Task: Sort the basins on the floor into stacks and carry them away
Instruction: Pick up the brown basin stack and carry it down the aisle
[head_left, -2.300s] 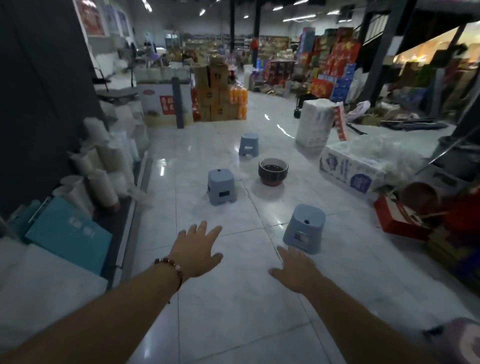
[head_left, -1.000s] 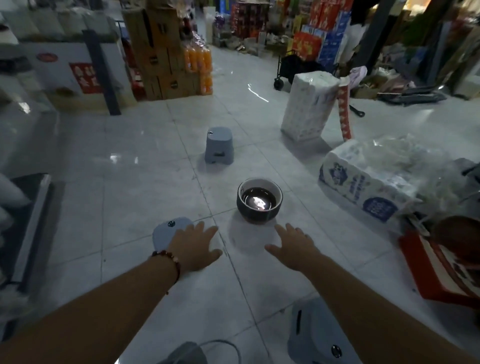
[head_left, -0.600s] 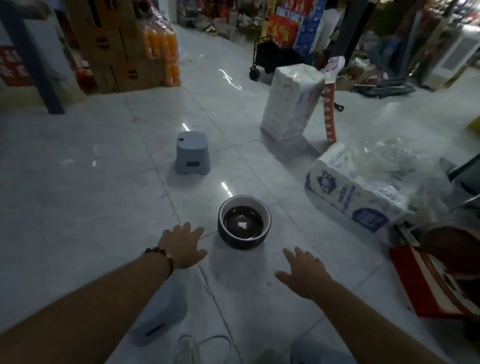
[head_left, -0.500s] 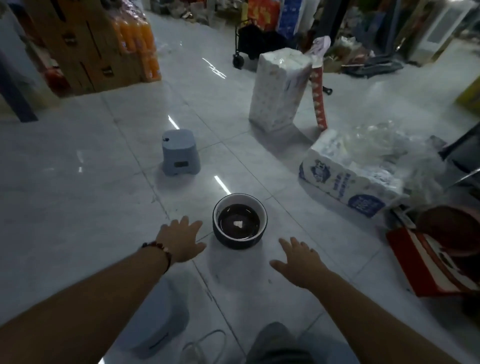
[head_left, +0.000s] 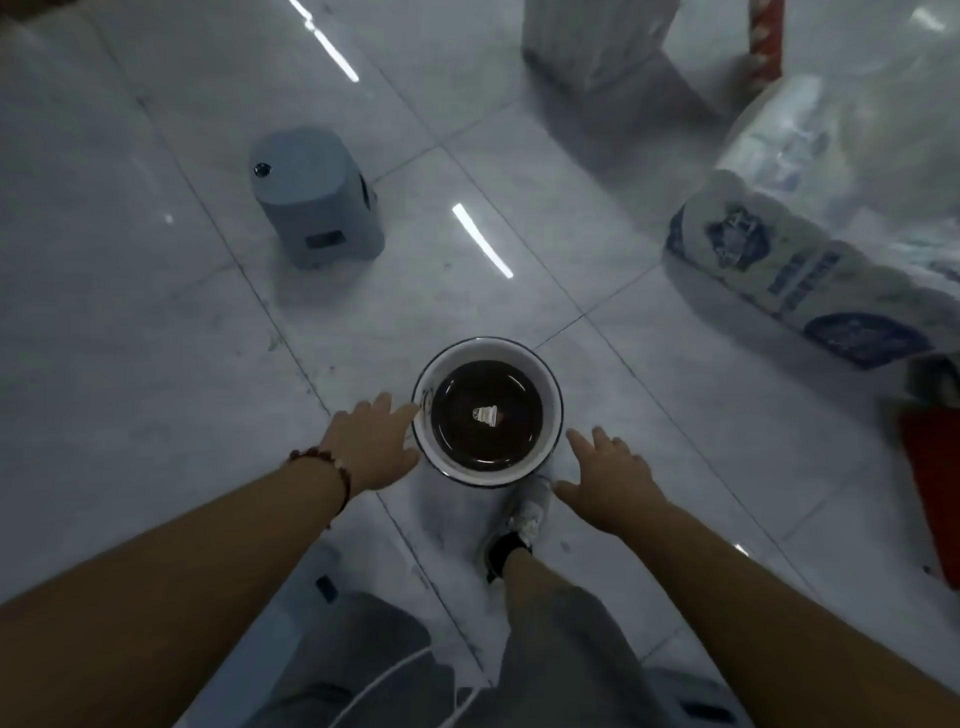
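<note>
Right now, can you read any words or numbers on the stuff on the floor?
No text can be read.
Sticker in the basin: white label, too small to read.
Wrapped pack on the right: blue badges and print, too blurred to read.
Grey stool: dark patch on its side, no lettering visible.

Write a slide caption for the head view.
Both open hands, left hand and right hand, flank the basin on the floor.

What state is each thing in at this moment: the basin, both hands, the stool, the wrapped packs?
Basin: upright on the floor, dark inside, white rim.
Left hand: open, fingertips at the basin's rim.
Right hand: open, beside the basin, apart.
Grey stool: upright, untouched.
Wrapped pack: lying on its side.
</note>
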